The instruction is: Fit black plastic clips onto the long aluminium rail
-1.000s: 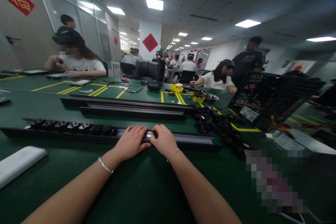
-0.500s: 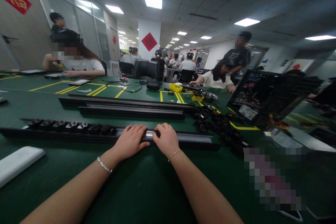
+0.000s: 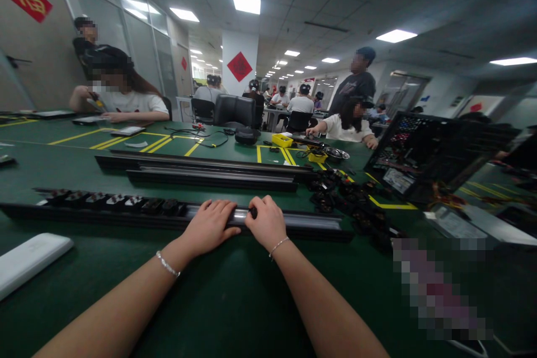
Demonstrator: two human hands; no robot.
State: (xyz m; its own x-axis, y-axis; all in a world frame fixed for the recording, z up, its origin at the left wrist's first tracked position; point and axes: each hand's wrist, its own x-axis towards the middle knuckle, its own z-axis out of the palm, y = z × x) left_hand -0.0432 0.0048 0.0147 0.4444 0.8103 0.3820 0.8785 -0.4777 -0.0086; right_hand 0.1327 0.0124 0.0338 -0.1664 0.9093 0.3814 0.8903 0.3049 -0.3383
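A long black rail (image 3: 312, 223) lies across the green table in front of me, with several black socket modules (image 3: 121, 202) seated in its left part. My left hand (image 3: 208, 226) rests palm down on the rail's middle, fingers over its silver channel. Just to its right, my right hand (image 3: 267, 221) presses on a small black part (image 3: 252, 212) in the channel; the fingers hide most of it. A pile of loose black modules (image 3: 352, 201) lies to the right of the rail.
Two more black rails (image 3: 210, 170) lie farther back. A white flat device (image 3: 29, 260) sits at the near left. An open black computer case (image 3: 432, 156) stands at the right. Yellow bins (image 3: 282, 140) and cables lie beyond. Other people sit and stand around the tables.
My hands have stayed on the rail, the right one shifting slightly right. In the background a standing person has walked left behind the seated person at the far right.
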